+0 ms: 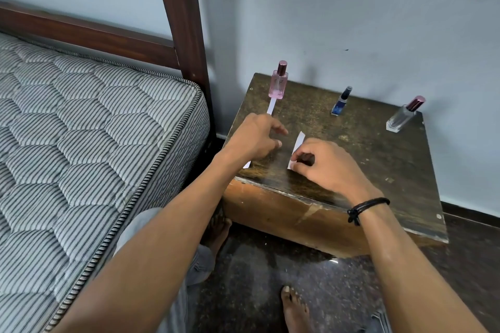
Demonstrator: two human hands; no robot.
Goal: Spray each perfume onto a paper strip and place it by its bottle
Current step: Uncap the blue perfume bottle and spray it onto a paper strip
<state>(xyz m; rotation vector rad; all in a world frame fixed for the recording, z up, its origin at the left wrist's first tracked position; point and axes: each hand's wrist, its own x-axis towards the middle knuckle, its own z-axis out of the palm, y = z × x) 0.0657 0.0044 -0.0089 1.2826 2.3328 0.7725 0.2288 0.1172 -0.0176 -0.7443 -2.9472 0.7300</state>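
One strip [298,141] pinched by right hand [328,167] (near table [357,149] front edge).

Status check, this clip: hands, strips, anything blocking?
Left hand open above wooden table. Right hand pinches white paper strip. Second strip lies by pink glass bottle. No obstruction seen.

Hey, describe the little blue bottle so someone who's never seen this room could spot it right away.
Start at the dark wooden table beside the bed; three perfume bottles stand near its far edge. The blue bottle is the middle one, between the pink bottle and the clear bottle. It is the smallest, with a black top, while both neighbours wear pinkish caps.
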